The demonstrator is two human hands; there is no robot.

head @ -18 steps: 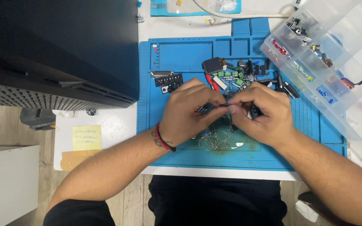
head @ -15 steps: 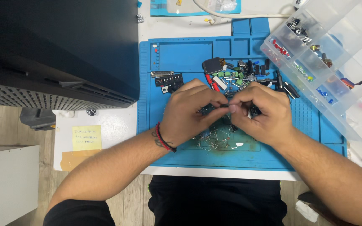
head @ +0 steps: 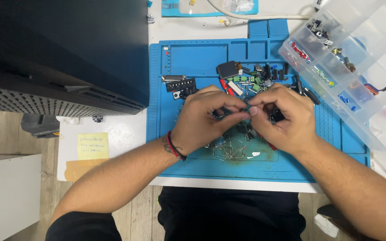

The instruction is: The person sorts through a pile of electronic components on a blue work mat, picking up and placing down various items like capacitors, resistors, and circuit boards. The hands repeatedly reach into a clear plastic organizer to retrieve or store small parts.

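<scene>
Both hands are met over the middle of the blue silicone work mat, which lies on the white worktop. Left hand: fingertips pinched together on a small dark wire-legged component, grip closed on it. Right hand: thumb and forefinger closed on the same small part from the opposite side; the two grips are touching. The part is held just above the mat, too small for its kind to be told. A red and black cord bracelet is worn on the left wrist.

Under the hands on the mat, a heap of loose thin-legged components is seen. Behind the hands on the mat, a scatter of black chips and green terminal blocks. Off the mat's right edge, a clear plastic compartment box. Left of the mat, a large black ribbed case and a yellow sticky note
</scene>
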